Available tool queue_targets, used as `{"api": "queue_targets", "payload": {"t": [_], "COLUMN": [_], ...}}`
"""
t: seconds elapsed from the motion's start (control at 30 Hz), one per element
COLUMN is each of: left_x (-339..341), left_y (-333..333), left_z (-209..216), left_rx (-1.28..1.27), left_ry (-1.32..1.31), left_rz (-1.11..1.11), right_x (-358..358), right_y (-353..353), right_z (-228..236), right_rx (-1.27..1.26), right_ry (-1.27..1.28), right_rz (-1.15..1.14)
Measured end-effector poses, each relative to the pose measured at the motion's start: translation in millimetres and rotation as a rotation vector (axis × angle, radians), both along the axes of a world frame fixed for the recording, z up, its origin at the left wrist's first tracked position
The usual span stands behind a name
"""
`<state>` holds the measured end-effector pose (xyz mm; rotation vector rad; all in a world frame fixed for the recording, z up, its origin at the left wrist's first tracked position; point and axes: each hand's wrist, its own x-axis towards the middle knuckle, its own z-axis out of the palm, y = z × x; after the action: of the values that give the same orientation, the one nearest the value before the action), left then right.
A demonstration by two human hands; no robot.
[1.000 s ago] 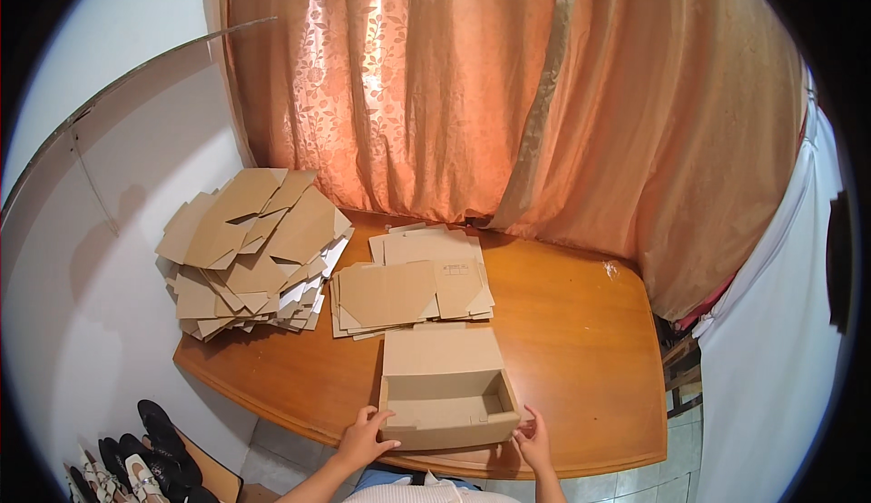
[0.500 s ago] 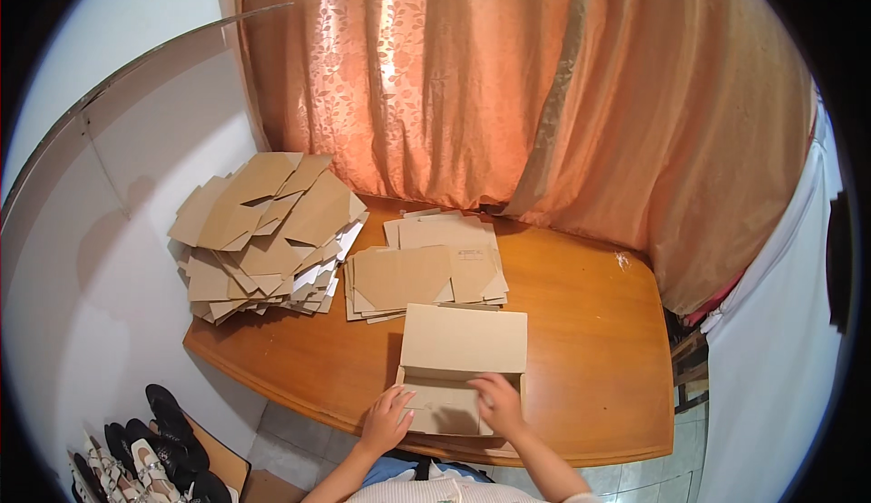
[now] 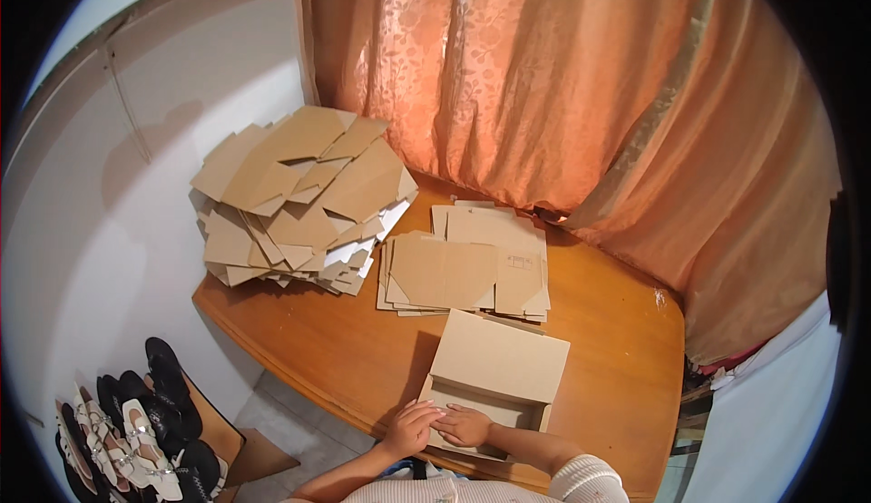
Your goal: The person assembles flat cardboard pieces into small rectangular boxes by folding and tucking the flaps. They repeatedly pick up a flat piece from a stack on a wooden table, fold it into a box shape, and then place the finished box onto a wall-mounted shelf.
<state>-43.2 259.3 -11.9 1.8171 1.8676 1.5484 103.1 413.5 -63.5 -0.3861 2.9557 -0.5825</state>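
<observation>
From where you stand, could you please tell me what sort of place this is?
Probably a household room doubling as a workspace: flattened cardboard lies piled on a wooden table, with orange curtains behind.

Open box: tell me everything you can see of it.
The open box is plain tan, apparently cardboard, rectangular and shallow, with its lid joined along the far side and swung open. It stands near the close edge of the table; no contents show. The left-hand grip and right-hand grip meet at its near left corner, hiding it; exact contact is unclear.
</observation>
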Motion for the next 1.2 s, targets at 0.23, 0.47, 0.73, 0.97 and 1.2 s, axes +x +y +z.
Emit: {"api": "queue_targets", "payload": {"t": [0.23,0.47,0.73,0.97,1.2], "left_x": [-8.7,-31.2,-36.4,-36.6,-24.7], "left_y": [6.5,27.4,36.4,37.7,45.1], "left_z": [-9.5,-6.4,1.2,-10.3,-6.8], "left_rx": [-0.023,-0.041,-0.054,-0.06,-0.086], "left_ry": [0.008,-0.014,-0.009,0.021,-0.007], "left_rz": [-0.077,-0.139,-0.204,-0.228,-0.205], "right_x": [-5.4,-9.5,-10.8,-17.0,-16.3], "right_y": [-5.4,-8.9,-10.6,-15.4,-16.2], "right_z": [3.9,0.8,2.0,18.0,65.3], "right_rx": [0.049,0.042,0.003,-0.015,-0.203], "right_ry": [-0.112,-0.109,-0.07,-0.273,-0.483], "right_rz": [-0.092,-0.251,-0.306,-0.351,-0.538]}}
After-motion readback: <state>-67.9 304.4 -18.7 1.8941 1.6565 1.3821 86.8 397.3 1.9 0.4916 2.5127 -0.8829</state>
